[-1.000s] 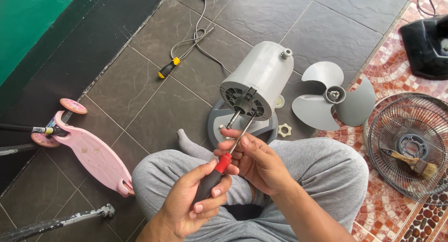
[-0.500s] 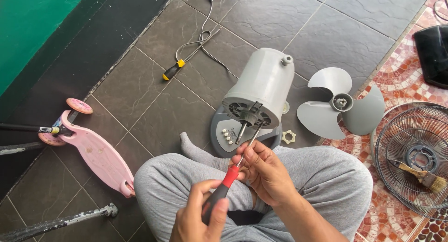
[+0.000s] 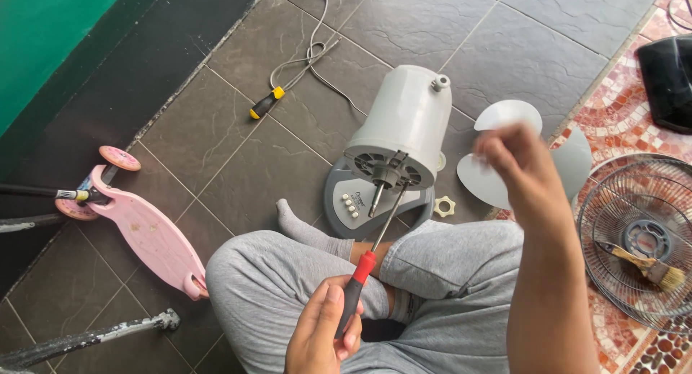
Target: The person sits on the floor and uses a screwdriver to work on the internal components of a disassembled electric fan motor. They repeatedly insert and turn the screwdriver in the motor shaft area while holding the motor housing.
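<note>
**Red-handled screwdriver held to the fan motor, other hand raised**

Nearest to me, the person sits cross-legged on the floor in soft grey trousers and grey socks. The left hand (image 3: 321, 334) is curled around the red-and-black handle of a screwdriver (image 3: 364, 273); its thin steel shaft slants up toward the front of the fan motor housing (image 3: 400, 132), the tip close to the motor's shaft, though I cannot tell whether it touches. The right hand (image 3: 515, 161) is lifted in the air above the right knee, blurred; the fingers look loosely bunched, and I cannot tell whether it holds anything.

The housing is a smooth, pale grey plastic drum lying on its side, vented at the front, resting on a round grey base with a row of small white buttons. Just beside the base lies one cream plastic nut (image 3: 445, 206) with a notched rim.

Behind the raised hand lies one translucent grey fan blade (image 3: 497, 114) with rounded lobes. To the right, on the red mosaic tiling, sits one round wire grille (image 3: 627, 201) with one bristle brush (image 3: 652, 266) lying in it.

To the left, one glossy pink scooter (image 3: 144, 230) lies on the dark slate tiles. Farther off are a second screwdriver, yellow-and-black (image 3: 265, 104), and a thin grey cable (image 3: 310, 53).
</note>
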